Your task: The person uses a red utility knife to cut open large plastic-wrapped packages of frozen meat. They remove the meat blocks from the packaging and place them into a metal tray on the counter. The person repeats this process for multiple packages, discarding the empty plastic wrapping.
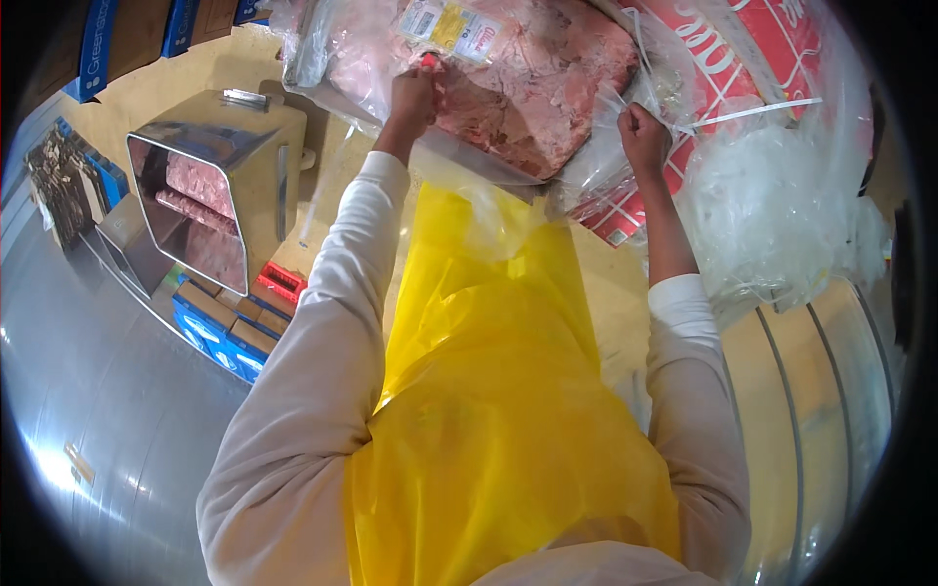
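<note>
A large block of pink meat (532,98) lies in clear plastic at the top, with a white and yellow label (440,29) on it. My left hand (410,105) is closed on a small red tool (430,62) at the block's left part, just below the label. My right hand (642,137) is closed on the clear plastic wrap (611,107) beside the block's right edge. Red printed packaging (703,39) lies under and beside the plastic on the right. A yellow apron (508,391) covers the front of my body.
A steel bin (262,137) holding pink meat stands at the left, near a red crate (280,281) and blue-and-brown boxes (220,322). Flattened cardboard (68,171) leans farther left, more boxes (98,39) line the upper left, and bunched clear plastic (762,205) lies at the right.
</note>
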